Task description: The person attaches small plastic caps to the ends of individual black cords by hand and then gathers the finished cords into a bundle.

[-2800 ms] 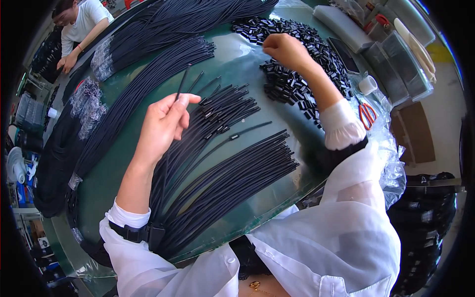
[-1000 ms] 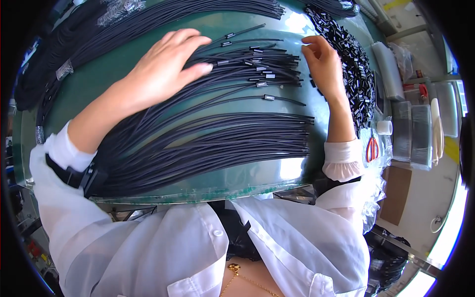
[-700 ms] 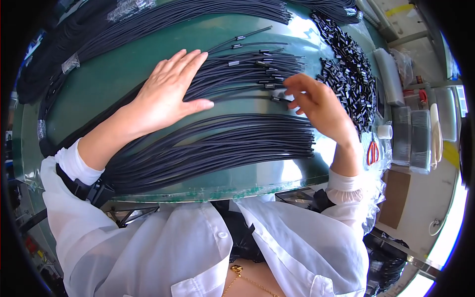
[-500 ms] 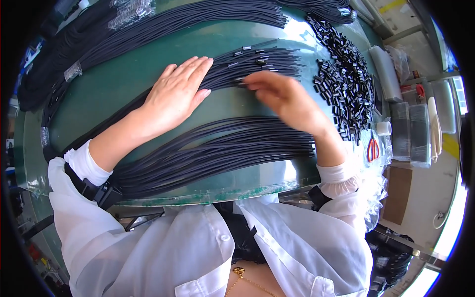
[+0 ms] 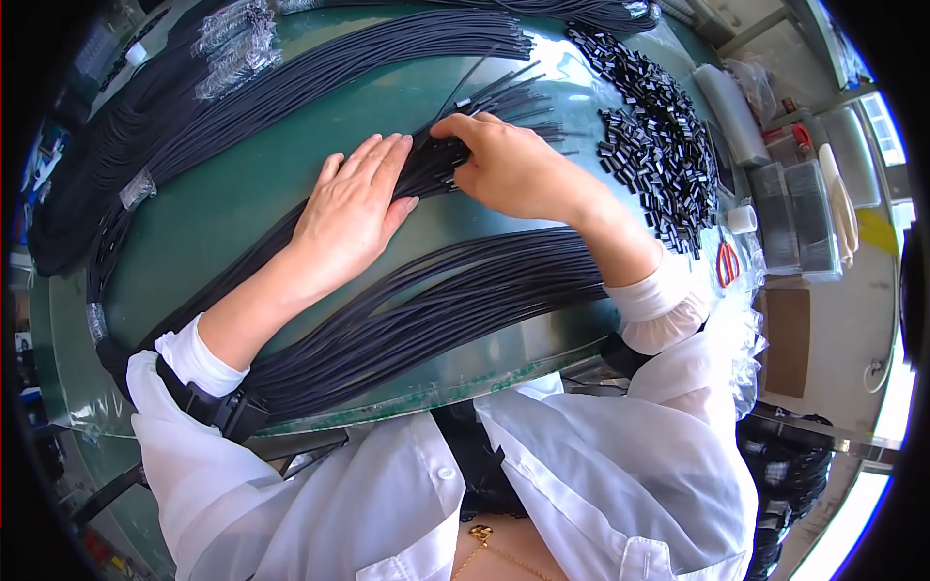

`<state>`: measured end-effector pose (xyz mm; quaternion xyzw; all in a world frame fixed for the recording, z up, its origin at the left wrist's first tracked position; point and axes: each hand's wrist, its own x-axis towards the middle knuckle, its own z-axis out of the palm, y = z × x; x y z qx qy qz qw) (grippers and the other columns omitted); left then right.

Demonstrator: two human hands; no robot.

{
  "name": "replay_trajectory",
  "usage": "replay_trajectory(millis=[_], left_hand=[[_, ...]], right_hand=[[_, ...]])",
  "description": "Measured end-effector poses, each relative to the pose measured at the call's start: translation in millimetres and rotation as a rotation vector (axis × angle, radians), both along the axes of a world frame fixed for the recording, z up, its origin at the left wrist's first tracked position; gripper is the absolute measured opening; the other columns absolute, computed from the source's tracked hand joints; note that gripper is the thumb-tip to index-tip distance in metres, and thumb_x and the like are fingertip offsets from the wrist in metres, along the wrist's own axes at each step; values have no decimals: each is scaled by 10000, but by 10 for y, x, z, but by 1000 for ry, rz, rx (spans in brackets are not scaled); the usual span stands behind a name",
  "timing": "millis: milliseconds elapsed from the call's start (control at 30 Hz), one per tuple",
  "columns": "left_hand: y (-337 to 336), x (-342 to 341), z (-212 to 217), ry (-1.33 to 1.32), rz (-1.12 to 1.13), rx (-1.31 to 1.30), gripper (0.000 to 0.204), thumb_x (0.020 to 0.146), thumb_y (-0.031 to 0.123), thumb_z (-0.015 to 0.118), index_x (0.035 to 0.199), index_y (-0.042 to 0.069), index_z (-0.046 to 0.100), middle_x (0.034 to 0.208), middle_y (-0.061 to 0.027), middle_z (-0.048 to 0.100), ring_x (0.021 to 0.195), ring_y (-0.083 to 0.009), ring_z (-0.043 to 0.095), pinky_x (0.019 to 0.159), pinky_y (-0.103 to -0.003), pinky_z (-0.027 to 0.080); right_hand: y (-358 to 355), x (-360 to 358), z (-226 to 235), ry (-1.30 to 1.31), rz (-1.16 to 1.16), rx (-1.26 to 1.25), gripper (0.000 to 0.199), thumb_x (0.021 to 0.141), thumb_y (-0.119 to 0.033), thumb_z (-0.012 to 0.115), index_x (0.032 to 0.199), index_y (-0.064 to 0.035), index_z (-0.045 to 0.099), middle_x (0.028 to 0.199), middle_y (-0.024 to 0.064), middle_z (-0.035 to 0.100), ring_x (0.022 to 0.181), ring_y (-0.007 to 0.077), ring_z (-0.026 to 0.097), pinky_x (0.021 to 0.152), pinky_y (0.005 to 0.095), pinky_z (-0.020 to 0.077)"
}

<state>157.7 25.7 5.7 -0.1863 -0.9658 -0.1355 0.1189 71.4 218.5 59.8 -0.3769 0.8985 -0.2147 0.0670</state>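
My left hand [image 5: 351, 198] lies flat across a bundle of thin black cables [image 5: 426, 167], fingers stretched out and close together. Farther right, my right hand [image 5: 513, 167] is closed over the same bundle near its loose ends, with bent fingers and the thumb beneath. The fingertips and what is between them are partly hidden. A small black sleeve with a shiny side [image 5: 462, 103] sits on a cable just beyond my right knuckles. The cable ends fan out to the right of this hand.
A second black cable bundle [image 5: 465, 286] lies nearer me, another [image 5: 358, 53] at the far side. Many short black sleeves [image 5: 659, 145] are heaped at the right, near red-handled cutters [image 5: 728, 263], a white roll [image 5: 742, 220] and clear plastic boxes [image 5: 819, 228]. The green tabletop [image 5: 228, 189] shows between bundles.
My right hand has moved left onto the cables and closed around them, nearer my left hand. Cable ends there are more spread. The whole view has shifted slightly.
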Motion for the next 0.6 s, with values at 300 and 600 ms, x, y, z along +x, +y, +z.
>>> replay_trajectory(millis=[300,600], left_hand=[[16,8,-10,21,-10,28,537,890,254,522,1319,-16,346,1324,-182,429,1253,-318,383,999,-487,318],[-28,9,-33,31,-4,41,532,877,236,543,1308,-15,360,1312,-180,443,1245,-319,394,993,-491,323]], right_hand=[[63,-882,38,331,-151,341,304,854,-214,474,1089,-52,579,883,162,649,847,346,621,765,411,485],[-251,-601,295,-499,-110,74,337,866,-284,472,1061,-41,600,915,162,651,848,305,625,771,375,492]])
